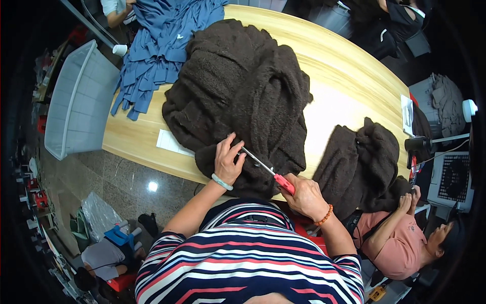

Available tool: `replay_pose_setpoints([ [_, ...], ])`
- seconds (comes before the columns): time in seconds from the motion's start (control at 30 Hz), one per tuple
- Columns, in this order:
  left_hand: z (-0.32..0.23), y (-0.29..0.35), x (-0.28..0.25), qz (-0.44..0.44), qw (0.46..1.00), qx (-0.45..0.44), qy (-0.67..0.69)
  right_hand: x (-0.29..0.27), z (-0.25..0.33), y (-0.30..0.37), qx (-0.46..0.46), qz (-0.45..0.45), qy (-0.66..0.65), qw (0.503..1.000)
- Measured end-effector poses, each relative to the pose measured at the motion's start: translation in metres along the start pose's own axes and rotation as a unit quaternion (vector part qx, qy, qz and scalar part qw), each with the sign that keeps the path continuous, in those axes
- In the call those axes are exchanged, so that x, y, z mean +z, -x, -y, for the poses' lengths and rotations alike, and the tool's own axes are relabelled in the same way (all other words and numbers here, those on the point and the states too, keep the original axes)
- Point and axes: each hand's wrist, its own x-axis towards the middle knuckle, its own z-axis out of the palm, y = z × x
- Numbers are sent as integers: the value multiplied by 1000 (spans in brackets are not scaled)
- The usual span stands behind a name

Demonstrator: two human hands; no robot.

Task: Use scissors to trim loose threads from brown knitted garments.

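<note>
A big heap of dark brown fleecy fabric [238, 86] lies on the table in front of me and hangs over its near edge. My left hand [229, 161] is at the heap's near side, thumb and fingers pinched on a bit of the brown fabric. In my right hand [305, 196] is a red-handled tool [284, 184] with a long, thin metal shaft; its exact kind is not clear. The shaft points up and left across the fabric, its tip close to my left fingertips. Small pale specks show on the cloth beside the shaft.
Blue garments [157, 45] pile at the table's far left, near a pale plastic bin [76, 101]. A second brown fabric pile [362, 167] lies to the right, beside a co-worker in a pink top [397, 243]. A white paper [172, 142] pokes out under the heap.
</note>
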Motion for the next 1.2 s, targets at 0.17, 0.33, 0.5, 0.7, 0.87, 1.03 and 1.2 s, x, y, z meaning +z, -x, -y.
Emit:
replay_pose_setpoints([
  [0.17,12,3,6,-157,900,-262,312,4,-4,0,17,7,35,999],
  [0.33,28,-8,9,-61,867,-349,349,3,1,-3,8,11,45,999],
  [0.5,25,-6,11,-76,872,-342,340,5,4,-6,-3,5,64,998],
  [0.7,38,-3,8,-122,947,-186,230,0,21,-15,-10,27,94,995],
  [0.87,17,-14,-6,-83,970,-152,173,2,25,-31,-59,-3,105,993],
  [1.03,22,-13,-7,-105,980,-104,130,2,22,-30,-95,0,110,989],
  [1.2,22,-11,-9,-99,980,-120,125,2,20,-27,-82,-3,100,992],
])
